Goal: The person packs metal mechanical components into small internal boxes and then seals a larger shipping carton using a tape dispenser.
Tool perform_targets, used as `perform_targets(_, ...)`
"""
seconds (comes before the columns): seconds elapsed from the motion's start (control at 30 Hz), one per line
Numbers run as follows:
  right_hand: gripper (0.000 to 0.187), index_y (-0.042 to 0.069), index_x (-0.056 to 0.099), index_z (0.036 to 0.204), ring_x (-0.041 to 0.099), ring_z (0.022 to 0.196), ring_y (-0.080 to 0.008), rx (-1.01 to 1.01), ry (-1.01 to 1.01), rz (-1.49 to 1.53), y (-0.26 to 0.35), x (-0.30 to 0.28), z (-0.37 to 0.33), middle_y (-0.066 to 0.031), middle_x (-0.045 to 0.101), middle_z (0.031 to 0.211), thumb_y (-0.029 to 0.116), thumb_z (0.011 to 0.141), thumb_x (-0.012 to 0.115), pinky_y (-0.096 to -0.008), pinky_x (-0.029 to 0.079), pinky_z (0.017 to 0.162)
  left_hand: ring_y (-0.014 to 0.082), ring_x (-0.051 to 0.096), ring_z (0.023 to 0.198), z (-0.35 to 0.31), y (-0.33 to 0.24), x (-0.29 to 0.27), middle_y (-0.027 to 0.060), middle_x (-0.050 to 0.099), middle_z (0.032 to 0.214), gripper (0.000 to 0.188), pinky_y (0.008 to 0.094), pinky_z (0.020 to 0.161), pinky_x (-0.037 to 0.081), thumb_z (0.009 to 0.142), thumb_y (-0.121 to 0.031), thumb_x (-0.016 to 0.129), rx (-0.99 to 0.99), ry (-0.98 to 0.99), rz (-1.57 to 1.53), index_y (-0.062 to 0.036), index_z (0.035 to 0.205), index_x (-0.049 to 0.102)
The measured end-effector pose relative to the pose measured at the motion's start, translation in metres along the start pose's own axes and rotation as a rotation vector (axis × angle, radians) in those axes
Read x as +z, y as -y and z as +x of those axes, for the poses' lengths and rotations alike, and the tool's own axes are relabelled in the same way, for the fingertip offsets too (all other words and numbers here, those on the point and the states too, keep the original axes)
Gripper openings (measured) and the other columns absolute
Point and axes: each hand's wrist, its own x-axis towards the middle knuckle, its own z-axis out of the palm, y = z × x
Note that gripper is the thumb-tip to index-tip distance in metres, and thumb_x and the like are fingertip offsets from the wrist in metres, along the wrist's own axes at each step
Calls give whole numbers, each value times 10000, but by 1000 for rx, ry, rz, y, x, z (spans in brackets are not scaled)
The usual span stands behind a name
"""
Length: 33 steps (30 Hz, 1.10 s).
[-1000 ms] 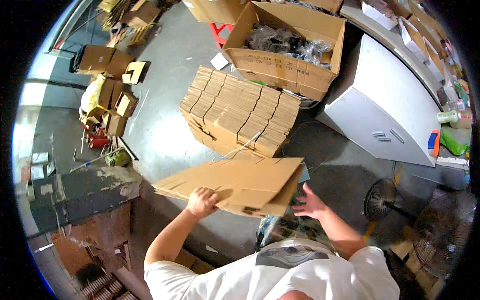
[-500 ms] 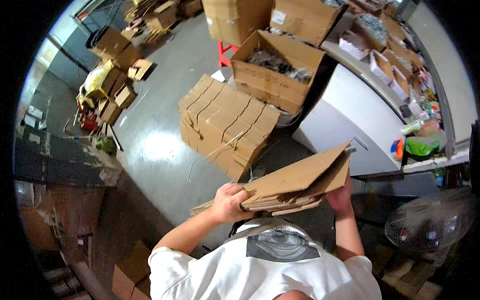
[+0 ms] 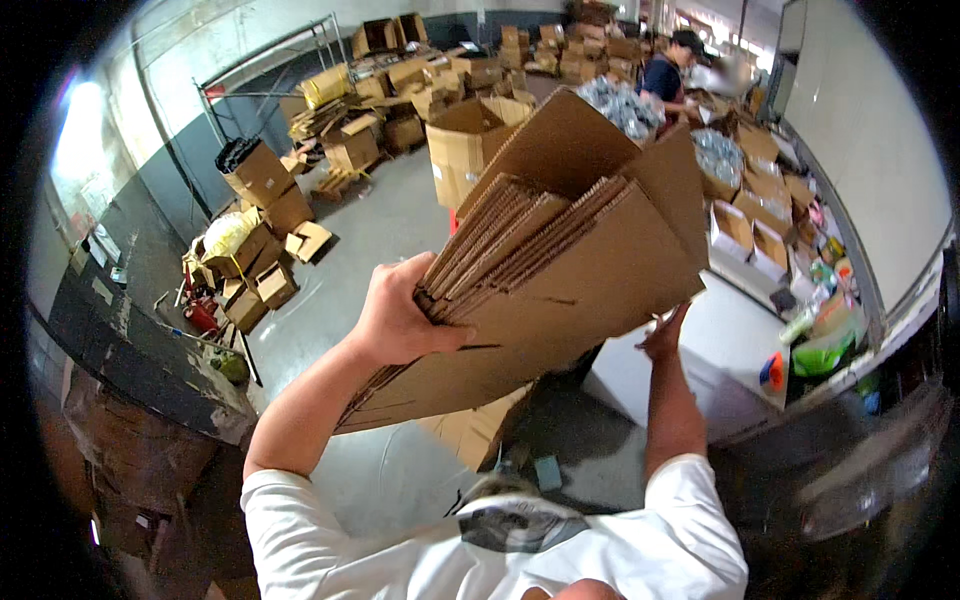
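A folded stack of flattened cardboard boxes [image 3: 580,270] is raised in front of my chest, tilted, its layered edges turned up and one flap standing away from the rest. My left hand [image 3: 405,310] is closed round the stack's left edge, thumb lying across the near face. At the lower right corner, my right hand [image 3: 668,332] holds the stack from beneath, some of its fingers hidden. Below the stack, part of a bundle of flat cardboard [image 3: 480,425] shows on the floor.
A tall open carton [image 3: 455,165] stands beyond the stack. To the right are a white cabinet [image 3: 735,345] and a counter crowded with small boxes [image 3: 750,240]. Opened cartons [image 3: 265,250] lie along the left. A co-worker [image 3: 665,80] in a dark cap stands far right.
The flattened boxes have risen from waist height and tipped up, now covering most of the floor bundle. Both hands have moved up with them, and the view has lifted toward the far room.
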Motion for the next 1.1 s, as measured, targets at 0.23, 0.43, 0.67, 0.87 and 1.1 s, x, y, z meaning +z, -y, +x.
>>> perform_targets(0.23, 967, 177, 216, 1423, 245, 1314, -319, -176, 620, 499, 30, 38, 82, -62, 239, 1462, 828, 712, 301, -533, 226, 1040, 162, 588, 828, 37, 109, -24, 61, 619, 911, 611, 302, 778, 462, 520, -128, 826, 39, -83, -315, -16, 1053, 548)
perform_targets(0.43, 826, 143, 248, 1412, 253, 1322, -266, -213, 334, 252, -14, 54, 147, -38, 280, 1447, 712, 819, 331, -460, 215, 1073, 168, 542, 994, 20, 294, 48, 42, 546, 1092, 628, 336, 821, 490, 595, 6, 780, -493, -228, -736, -32, 1146, 481)
perform_targets(0.67, 756, 138, 345, 1365, 317, 1283, -238, -173, 327, 129, -55, 79, 144, -24, 379, 1387, 686, 844, 320, -403, 222, 1062, 182, 542, 1001, -5, 372, 91, 70, 540, 1116, 745, 321, 769, 504, 530, -53, 824, -628, -393, -871, -16, 1178, 457)
perform_targets(0.87, 845, 150, 293, 1396, 294, 1298, -234, -105, 369, 78, -32, 71, 149, -24, 332, 1421, 750, 802, 279, -407, 208, 1068, 204, 511, 1059, 2, 390, 86, 81, 551, 1128, 857, 340, 915, 417, 473, -205, 885, -576, -233, -865, 8, 1190, 467)
perform_targets(1.1, 664, 152, 395, 1263, 450, 991, -164, -204, -150, -397, -7, 83, 108, -16, 486, 1177, 674, 857, 324, -318, 326, 757, 166, 552, 965, -4, 392, 89, 33, 608, 1012, 658, 328, 844, 454, 475, -64, 854, -611, -160, -910, -10, 1063, 564)
